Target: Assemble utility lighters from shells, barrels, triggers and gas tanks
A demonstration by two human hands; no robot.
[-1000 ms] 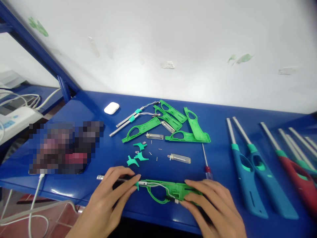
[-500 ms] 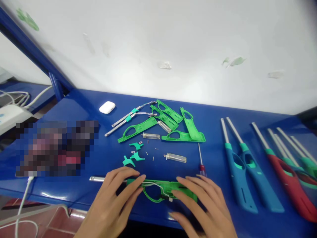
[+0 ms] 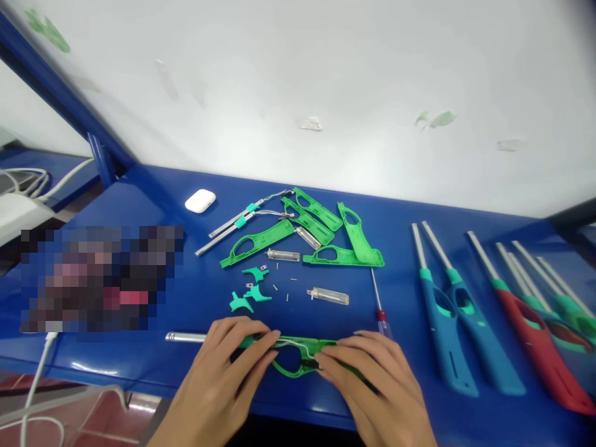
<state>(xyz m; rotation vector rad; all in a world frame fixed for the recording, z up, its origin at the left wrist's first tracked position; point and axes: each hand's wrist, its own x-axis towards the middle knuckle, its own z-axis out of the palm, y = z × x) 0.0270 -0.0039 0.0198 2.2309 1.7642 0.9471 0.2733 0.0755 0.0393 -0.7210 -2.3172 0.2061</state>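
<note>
A green lighter casing half point(image 3: 288, 374) lies near the table's front edge, its inner side up. A metal lighter tube point(image 3: 186, 338) with a teal collar extends from its left end, and a white wire point(image 3: 294, 343) runs over its finger loop. My left hand point(image 3: 233, 372) is closed around the collar and the casing's left end, fingertips on the wire's start. With my right hand point(image 3: 372, 379) I pinch a small black igniter piece point(image 3: 309, 364) at the wire's end, inside the casing. My right fingers hide the casing's right end.
Behind lie several green casing halves point(image 3: 261, 241), clear fuel tanks point(image 3: 328, 295), teal triggers point(image 3: 258, 294), small pins and two wired tubes point(image 3: 228, 233). A screwdriver point(image 3: 382, 323) lies near my right hand. Assembled lighters point(image 3: 449, 347) lie right, a white earbud case point(image 3: 200, 200) back left.
My right hand has moved in from hovering open over the casing, its fingers now closed on the black igniter piece. My left hand keeps its hold, shifting slightly.
</note>
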